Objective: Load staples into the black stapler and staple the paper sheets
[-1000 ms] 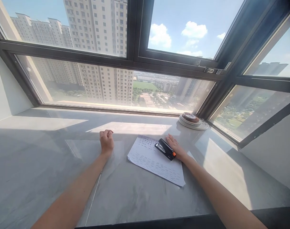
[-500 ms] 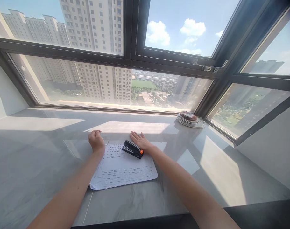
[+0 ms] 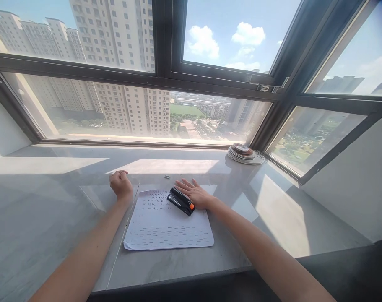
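Note:
My left hand (image 3: 120, 185) is curled into a fist on the grey countertop, just left of the paper's top corner. Nothing sticks out of it. My right hand (image 3: 195, 194) lies flat with fingers spread, over the top right of the paper and against the stapler. The stapler (image 3: 180, 202) is black with an orange part at its near end and lies slantwise on the sheets. Handwriting and short printed lines cover the white paper (image 3: 165, 235), which looks like a thin stack. Two small strips of staples (image 3: 167, 177) lie beyond the paper, left of my right fingertips.
A stack of round plates or mats (image 3: 242, 154) stands in the far right corner by the window. A dark window frame (image 3: 159, 79) borders the grey countertop (image 3: 61, 201) at the back. The counter's dark front edge runs along the bottom, with a white wall to the right.
My right hand, the stapler and the paper have shifted right along the counter, away from my left fist. The staple strips have come into view. The camera view has moved slightly.

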`<state>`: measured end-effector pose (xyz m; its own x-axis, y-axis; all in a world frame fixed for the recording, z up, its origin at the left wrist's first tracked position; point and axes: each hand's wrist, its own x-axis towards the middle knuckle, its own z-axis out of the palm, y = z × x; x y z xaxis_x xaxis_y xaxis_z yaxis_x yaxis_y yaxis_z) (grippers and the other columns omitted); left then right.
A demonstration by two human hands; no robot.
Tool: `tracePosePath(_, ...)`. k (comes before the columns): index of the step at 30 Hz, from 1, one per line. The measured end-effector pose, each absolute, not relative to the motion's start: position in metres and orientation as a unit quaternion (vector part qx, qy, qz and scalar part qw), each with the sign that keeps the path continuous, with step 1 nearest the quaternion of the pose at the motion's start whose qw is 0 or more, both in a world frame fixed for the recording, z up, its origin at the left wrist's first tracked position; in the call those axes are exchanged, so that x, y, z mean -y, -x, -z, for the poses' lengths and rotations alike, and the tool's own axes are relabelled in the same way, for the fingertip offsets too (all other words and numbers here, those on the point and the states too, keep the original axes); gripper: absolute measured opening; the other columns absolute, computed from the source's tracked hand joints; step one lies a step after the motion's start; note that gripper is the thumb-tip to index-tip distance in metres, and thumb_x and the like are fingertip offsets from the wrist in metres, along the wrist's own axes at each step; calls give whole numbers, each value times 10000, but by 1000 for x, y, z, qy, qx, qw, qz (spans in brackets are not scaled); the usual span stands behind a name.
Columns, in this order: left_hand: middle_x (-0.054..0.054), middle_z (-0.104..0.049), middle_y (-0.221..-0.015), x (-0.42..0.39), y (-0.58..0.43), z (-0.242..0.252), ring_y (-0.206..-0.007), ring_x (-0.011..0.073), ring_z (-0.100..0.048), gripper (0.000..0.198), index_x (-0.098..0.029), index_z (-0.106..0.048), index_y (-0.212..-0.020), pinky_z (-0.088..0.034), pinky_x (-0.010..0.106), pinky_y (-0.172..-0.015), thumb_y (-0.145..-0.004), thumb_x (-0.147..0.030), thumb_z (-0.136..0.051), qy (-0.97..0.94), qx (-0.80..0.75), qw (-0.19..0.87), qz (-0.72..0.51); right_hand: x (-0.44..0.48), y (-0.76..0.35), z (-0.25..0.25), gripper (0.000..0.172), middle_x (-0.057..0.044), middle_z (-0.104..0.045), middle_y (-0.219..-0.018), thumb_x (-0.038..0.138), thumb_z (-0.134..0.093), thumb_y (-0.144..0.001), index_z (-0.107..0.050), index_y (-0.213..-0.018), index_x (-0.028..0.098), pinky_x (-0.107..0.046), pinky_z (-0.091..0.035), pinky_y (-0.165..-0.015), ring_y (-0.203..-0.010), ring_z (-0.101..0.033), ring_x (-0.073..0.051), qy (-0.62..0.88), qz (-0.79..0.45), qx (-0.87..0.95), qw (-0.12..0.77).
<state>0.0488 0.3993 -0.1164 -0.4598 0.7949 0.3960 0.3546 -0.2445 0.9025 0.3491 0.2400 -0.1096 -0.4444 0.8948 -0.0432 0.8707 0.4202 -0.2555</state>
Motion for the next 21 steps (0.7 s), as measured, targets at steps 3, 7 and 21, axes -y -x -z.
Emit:
tracePosePath(3, 57, -564, -896, -396, -51, 114, -875, 229, -553, 232, -214, -631, -724, -442, 361, -828, -861, -177, -447, -518, -568, 180, -614, -223, -372, 109, 558, 66, -35, -1708, 433, -261, -1098, -63, -1620, 423, -591, 33, -1263, -1586, -4, -259, 512, -117, 849, 53)
tracePosePath(7, 39, -533, -797, -379, -63, 105, -805, 218, -541, 234, -213, -627, -729, -448, 345, -779, -883, -168, -457, -587, -521, 155, -600, -215, -401, 109, 564, 56, -63, -1709, 407, -306, -1096, -87, -1615, 433, -582, 12, -1268, -1584, -28, -257, 515, -96, 851, 45)
tracePosePath(21, 62, -608, -1050, -296, -136, 129, -946, 214, -615, 254, -246, -655, -1067, -509, 379, -883, -976, -165, -432, -900, -262, 244, -247, -235, -396, 106, 422, -119, -624, -1352, 494, -403, -1045, -667, -1262, 247, -527, -370, -1126, -1301, -517, -294, 561, -79, 786, 246)
